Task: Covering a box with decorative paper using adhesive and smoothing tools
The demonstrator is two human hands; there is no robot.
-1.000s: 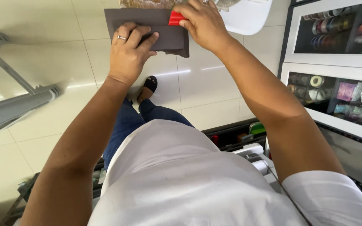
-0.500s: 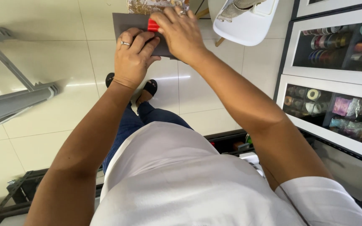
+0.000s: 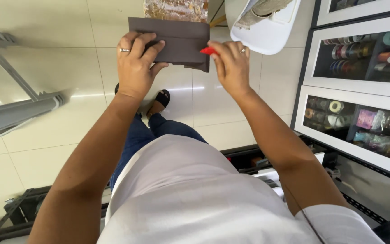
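Observation:
A dark brown flat folded piece (image 3: 179, 40), like card or leather, is held up in front of me over the floor. My left hand (image 3: 135, 63), with a ring on one finger, grips its left half with the fingers spread over the face. My right hand (image 3: 232, 65), also ringed, pinches a small red tool (image 3: 208, 51) against the piece's lower right edge. Most of the red tool is hidden in my fingers.
A white chair (image 3: 267, 22) stands ahead on the pale tiled floor (image 3: 37, 58). White glass-fronted drawers (image 3: 362, 90) with ribbon rolls and packets are at the right. A grey metal frame (image 3: 14, 113) lies at the left. A low dark rack (image 3: 249, 158) sits by my legs.
My right hand slid the red tool from the middle top of the brown piece to its right edge. The piece now shows more of its face.

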